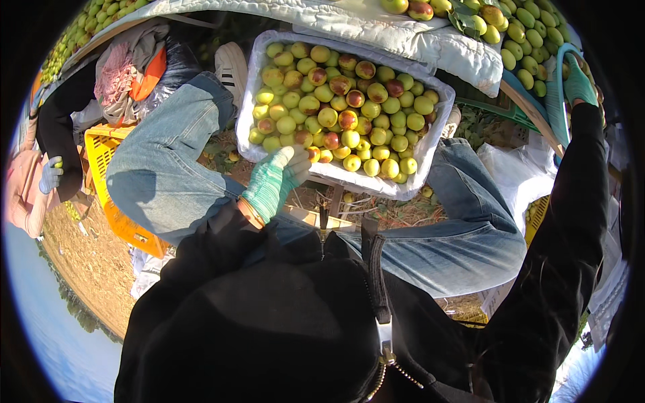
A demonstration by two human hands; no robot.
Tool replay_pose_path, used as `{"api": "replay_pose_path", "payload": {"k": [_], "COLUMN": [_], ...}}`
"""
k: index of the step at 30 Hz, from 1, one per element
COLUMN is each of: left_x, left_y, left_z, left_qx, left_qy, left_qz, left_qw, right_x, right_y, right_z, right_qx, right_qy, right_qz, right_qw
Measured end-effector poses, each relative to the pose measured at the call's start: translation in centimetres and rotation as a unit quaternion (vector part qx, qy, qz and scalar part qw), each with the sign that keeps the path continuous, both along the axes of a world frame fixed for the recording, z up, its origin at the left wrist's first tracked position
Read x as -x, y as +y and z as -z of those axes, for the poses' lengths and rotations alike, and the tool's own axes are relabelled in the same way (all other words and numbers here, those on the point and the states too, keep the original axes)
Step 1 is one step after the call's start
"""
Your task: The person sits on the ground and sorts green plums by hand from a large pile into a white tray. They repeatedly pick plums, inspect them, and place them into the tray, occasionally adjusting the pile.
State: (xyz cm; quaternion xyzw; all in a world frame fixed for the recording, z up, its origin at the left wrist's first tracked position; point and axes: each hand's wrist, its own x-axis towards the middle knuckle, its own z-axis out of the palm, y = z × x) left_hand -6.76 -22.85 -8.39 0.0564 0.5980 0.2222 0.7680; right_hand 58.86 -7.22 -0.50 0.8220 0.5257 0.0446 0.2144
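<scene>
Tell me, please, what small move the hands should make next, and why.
Perhaps let the left hand close on the reddish fruit nearest it in the white tray: it is right beside that fruit, though I cannot tell whether they touch, while the right hand is away at the blue-green rim.
</scene>
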Motion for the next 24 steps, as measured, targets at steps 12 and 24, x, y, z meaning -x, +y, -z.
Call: {"api": "replay_pose_path", "payload": {"k": [12, 24], "left_x": [-2.5, -1.9], "left_y": [0.3, 0.7], "left_z": [-3.3, -1.7], "left_qx": [-0.040, 0.106], "left_qy": [-0.156, -0.253], "left_qz": [0.006, -0.106], "left_qw": [0.987, 0.956], "right_x": [21.4, 41.1], "right_y": [-13.0, -20.6], "right_z": [-5.1, 3.3], "right_qx": [-0.403, -0.085], "right_qy": [0.536, 0.839], "right_qz": [-0.069, 0.162], "right_qw": [0.739, 0.513]}}
